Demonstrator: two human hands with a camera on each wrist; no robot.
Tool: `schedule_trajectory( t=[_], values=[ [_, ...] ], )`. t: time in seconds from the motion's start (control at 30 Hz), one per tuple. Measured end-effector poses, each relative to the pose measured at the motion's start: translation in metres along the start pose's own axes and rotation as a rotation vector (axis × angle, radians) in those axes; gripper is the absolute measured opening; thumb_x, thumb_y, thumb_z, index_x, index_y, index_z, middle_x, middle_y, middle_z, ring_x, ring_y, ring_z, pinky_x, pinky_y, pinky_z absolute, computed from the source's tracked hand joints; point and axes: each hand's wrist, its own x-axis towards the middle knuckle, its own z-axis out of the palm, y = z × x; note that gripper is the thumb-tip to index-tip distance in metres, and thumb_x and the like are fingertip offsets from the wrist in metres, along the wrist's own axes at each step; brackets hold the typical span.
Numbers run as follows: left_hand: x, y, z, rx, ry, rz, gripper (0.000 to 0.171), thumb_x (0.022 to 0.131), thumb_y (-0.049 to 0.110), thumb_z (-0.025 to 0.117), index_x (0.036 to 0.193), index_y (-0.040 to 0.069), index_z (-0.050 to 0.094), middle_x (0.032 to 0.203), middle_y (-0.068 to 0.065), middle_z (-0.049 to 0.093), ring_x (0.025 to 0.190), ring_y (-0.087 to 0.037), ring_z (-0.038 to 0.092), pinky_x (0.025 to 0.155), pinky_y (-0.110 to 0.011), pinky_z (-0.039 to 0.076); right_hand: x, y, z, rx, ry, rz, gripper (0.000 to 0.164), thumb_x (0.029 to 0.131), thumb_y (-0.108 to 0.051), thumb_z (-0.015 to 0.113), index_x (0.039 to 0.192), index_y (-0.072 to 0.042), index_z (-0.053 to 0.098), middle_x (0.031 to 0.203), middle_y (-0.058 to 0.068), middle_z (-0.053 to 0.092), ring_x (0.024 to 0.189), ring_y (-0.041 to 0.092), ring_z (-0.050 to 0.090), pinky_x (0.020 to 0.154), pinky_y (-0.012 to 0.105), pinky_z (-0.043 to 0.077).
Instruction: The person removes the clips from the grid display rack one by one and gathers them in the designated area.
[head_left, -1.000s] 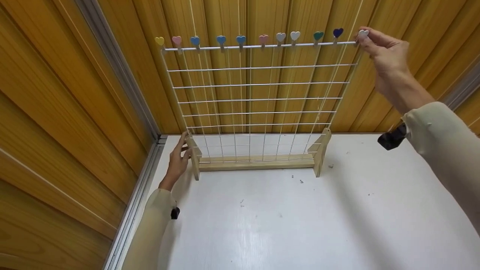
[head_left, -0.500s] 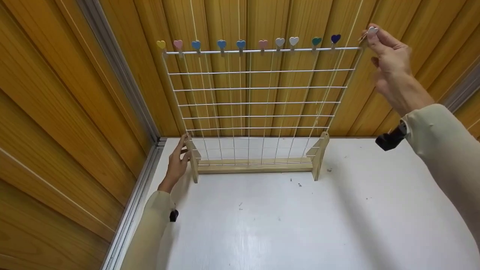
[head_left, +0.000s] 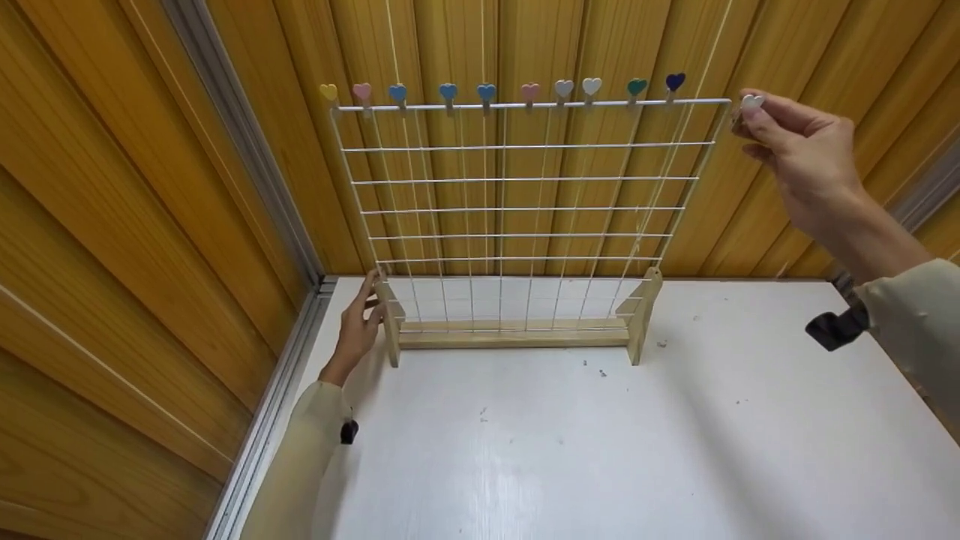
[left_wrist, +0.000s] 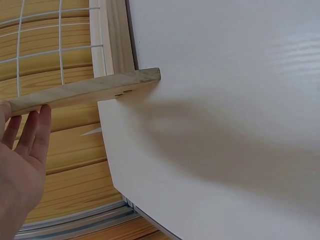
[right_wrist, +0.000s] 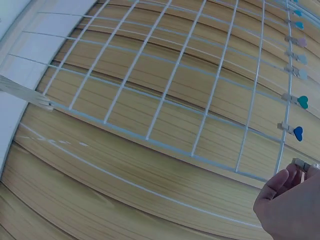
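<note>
A white wire grid (head_left: 502, 180) stands upright in a pale wooden base (head_left: 517, 340) on the table. Heart-topped clothespins line its top bar: yellow (head_left: 329, 92), pinks, blues, whites, green (head_left: 637, 87) and dark blue (head_left: 675, 81). My right hand (head_left: 814, 154) pinches a white heart clothespin (head_left: 751, 103) between thumb and fingers, just right of the grid's top corner. In the right wrist view this clothespin's wooden end (right_wrist: 300, 164) shows past the fingertips, apart from the wire. At the far left, my left hand (left_wrist: 22, 170) touches the outer face of the wooden side piece (left_wrist: 85, 91) with its fingertips, fingers fairly straight.
The white tabletop (head_left: 525, 442) has small dark scuffs. Yellow wood-grain panels (head_left: 570, 37) rise close behind the grid, and another panel wall (head_left: 150, 300) runs along the left. A grey metal rail (head_left: 274, 390) edges the table there.
My right hand has drawn the white heart clothespin off the grid's top right corner and moved it right, then slightly down. The left hand stays at the wooden side piece.
</note>
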Motion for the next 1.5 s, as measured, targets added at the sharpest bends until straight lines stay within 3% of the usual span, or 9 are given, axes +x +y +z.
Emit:
schedule_trajectory(
  t=[0.37,0.6,0.87,1.03,1.37,1.5],
  values=[
    [0.008,0.004,-0.001,0.011,-0.014,0.003,0.066,0.106,0.002,0.051,0.164,0.011,0.022,0.151,-0.029,0.046,0.128,-0.046,0.058,0.098,-0.051,0.057,-0.016,0.037,-0.008,-0.078,-0.066,0.011,0.036,0.089,-0.010,0.078,0.124,-0.005,0.073,0.098,0.003,0.078,0.085,0.013,0.072,0.075,0.019,0.059],
    [0.009,0.003,-0.002,0.009,-0.015,0.019,0.064,0.107,0.005,0.050,0.163,0.008,0.022,0.150,-0.031,0.045,0.129,-0.049,0.056,0.098,-0.053,0.056,-0.025,0.068,-0.008,-0.183,-0.122,0.033,0.024,0.093,-0.009,0.074,0.117,-0.008,0.076,0.093,0.000,0.076,0.082,0.010,0.072,0.072,0.017,0.058],
    [0.009,0.001,-0.003,0.035,-0.011,0.000,0.065,0.105,0.004,0.052,0.163,0.009,0.023,0.150,-0.030,0.046,0.129,-0.048,0.057,0.098,-0.052,0.057,-0.039,0.107,0.004,-0.390,-0.240,0.108,0.020,0.097,-0.013,0.070,0.117,-0.012,0.073,0.096,-0.005,0.073,0.085,0.007,0.072,0.078,0.018,0.059],
    [0.011,0.000,-0.003,0.024,0.008,0.023,0.064,0.106,0.006,0.052,0.163,0.011,0.025,0.150,-0.030,0.047,0.128,-0.048,0.058,0.098,-0.054,0.057,-0.043,0.130,0.017,-0.503,-0.300,0.123,0.025,0.100,-0.015,0.067,0.122,-0.004,0.066,0.093,-0.010,0.074,0.084,0.005,0.070,0.078,0.019,0.059],
    [0.001,-0.004,0.000,-0.003,0.014,0.027,0.064,0.105,0.007,0.054,0.162,0.008,0.026,0.148,-0.033,0.047,0.126,-0.050,0.058,0.095,-0.053,0.058,-0.053,0.211,0.026,-0.542,-0.393,0.228,0.028,0.100,-0.011,0.067,0.123,0.004,0.065,0.097,-0.006,0.074,0.089,0.005,0.071,0.080,0.020,0.057],
    [0.000,-0.004,-0.002,-0.002,0.016,0.035,0.064,0.105,0.005,0.054,0.162,0.009,0.026,0.148,-0.033,0.048,0.127,-0.049,0.058,0.095,-0.051,0.058,-0.053,0.242,0.033,-0.559,-0.422,0.236,0.031,0.100,-0.011,0.067,0.124,0.007,0.063,0.098,0.001,0.075,0.087,0.006,0.070,0.079,0.022,0.058]
  ],
)
